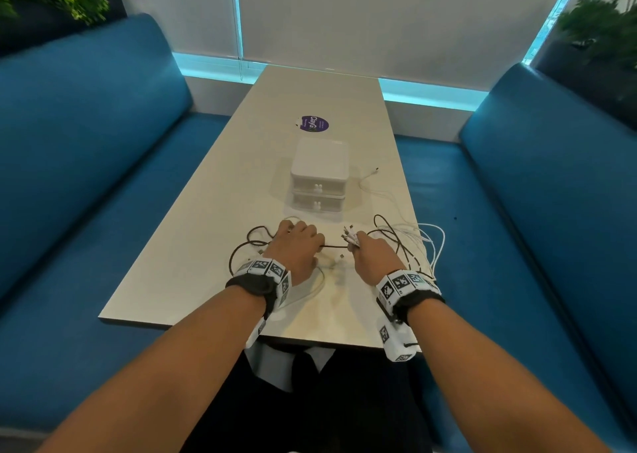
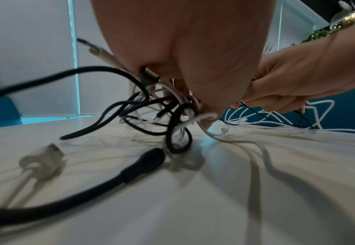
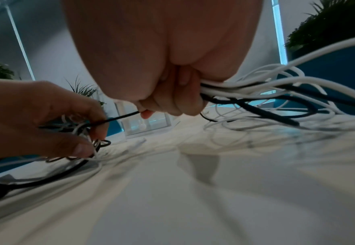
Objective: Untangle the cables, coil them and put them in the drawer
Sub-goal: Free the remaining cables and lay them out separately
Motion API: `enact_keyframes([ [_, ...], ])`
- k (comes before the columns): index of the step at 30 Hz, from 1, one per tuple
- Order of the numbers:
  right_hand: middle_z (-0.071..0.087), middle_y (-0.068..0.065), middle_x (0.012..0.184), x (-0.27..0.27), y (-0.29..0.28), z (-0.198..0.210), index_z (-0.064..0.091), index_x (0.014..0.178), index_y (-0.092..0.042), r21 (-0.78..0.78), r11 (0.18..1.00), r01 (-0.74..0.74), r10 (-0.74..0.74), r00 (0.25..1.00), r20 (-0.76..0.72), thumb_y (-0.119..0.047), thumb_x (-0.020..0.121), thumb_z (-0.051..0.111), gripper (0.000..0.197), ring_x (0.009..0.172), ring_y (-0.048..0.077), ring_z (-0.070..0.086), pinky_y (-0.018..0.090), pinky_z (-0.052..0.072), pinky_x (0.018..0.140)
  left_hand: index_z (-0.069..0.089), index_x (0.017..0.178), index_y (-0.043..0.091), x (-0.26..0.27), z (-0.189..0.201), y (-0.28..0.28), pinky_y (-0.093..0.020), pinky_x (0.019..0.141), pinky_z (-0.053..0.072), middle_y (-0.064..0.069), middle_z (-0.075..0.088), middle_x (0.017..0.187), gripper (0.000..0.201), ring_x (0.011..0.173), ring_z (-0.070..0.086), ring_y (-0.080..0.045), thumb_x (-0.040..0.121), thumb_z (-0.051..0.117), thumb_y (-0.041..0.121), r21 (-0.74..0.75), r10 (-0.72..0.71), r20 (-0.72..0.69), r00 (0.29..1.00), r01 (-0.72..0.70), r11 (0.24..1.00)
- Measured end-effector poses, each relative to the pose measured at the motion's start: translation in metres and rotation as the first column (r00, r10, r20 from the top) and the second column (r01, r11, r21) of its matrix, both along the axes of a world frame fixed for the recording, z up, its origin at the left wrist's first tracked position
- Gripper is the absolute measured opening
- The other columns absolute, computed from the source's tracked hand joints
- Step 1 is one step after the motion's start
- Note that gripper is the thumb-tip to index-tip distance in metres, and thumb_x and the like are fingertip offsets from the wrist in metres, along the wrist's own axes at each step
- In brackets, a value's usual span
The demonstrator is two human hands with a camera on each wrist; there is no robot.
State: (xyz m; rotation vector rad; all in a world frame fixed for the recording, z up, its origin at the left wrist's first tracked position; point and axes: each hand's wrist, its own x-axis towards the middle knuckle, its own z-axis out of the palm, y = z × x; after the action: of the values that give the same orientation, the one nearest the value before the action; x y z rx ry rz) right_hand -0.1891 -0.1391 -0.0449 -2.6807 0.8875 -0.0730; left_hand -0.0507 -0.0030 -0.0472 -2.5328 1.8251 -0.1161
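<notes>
A tangle of black and white cables (image 1: 406, 242) lies on the near end of the table. My left hand (image 1: 299, 246) grips a knot of black and white cables (image 2: 168, 112) against the tabletop. My right hand (image 1: 370, 254) holds a bundle of white and black cables (image 3: 245, 89), whose white plug ends (image 1: 350, 237) stick up from the fist. A thin black cable (image 1: 336, 246) runs taut between both hands. A white two-drawer box (image 1: 319, 177) stands just beyond the hands, both drawers closed.
A loose white cable (image 1: 370, 177) lies right of the drawer box. A purple round sticker (image 1: 313, 124) sits farther back on the table. Blue benches (image 1: 86, 177) flank both sides. A white USB plug (image 2: 44, 155) and a black plug (image 2: 147, 159) lie near my left wrist.
</notes>
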Motion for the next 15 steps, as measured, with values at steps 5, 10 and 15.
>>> enact_keyframes([
  [5, 0.054, 0.011, 0.084, -0.007, -0.004, -0.002, 0.048, 0.11, -0.011, -0.019, 0.997, 0.074, -0.075, 0.996, -0.056, -0.03, 0.103, 0.038, 0.023, 0.074, 0.03, 0.052, 0.036, 0.045, 0.066, 0.058, 0.107, 0.023, -0.004, -0.001, 0.004, -0.046, 0.103, 0.028, 0.001, 0.051, 0.116, 0.019, 0.114, 0.043, -0.026, 0.09, 0.051, 0.028, -0.037, 0.009, 0.048, 0.999, -0.007, 0.999],
  [10, 0.061, 0.017, 0.103, -0.02, -0.013, -0.001, 0.048, 0.115, -0.01, -0.019, 0.988, 0.152, -0.153, 0.982, -0.113, -0.023, 0.102, 0.037, 0.021, 0.084, 0.032, 0.056, 0.036, 0.043, 0.069, 0.063, 0.107, 0.022, 0.007, -0.006, 0.019, -0.049, 0.104, 0.028, -0.001, 0.058, 0.116, 0.032, 0.113, 0.047, -0.025, 0.099, 0.035, 0.035, -0.062, 0.121, 0.063, 0.991, -0.118, 0.991],
  [15, 0.062, 0.015, 0.116, -0.055, -0.038, 0.001, 0.055, 0.115, -0.006, -0.077, 0.946, 0.315, -0.325, 0.915, -0.238, -0.009, 0.096, 0.039, 0.025, 0.106, 0.035, 0.062, 0.04, 0.05, 0.082, 0.062, 0.109, 0.026, 0.029, -0.009, 0.035, -0.047, 0.105, 0.026, 0.002, 0.058, 0.117, 0.033, 0.115, 0.046, -0.023, 0.102, 0.031, 0.035, -0.033, 0.14, 0.038, 0.989, -0.139, 0.99],
])
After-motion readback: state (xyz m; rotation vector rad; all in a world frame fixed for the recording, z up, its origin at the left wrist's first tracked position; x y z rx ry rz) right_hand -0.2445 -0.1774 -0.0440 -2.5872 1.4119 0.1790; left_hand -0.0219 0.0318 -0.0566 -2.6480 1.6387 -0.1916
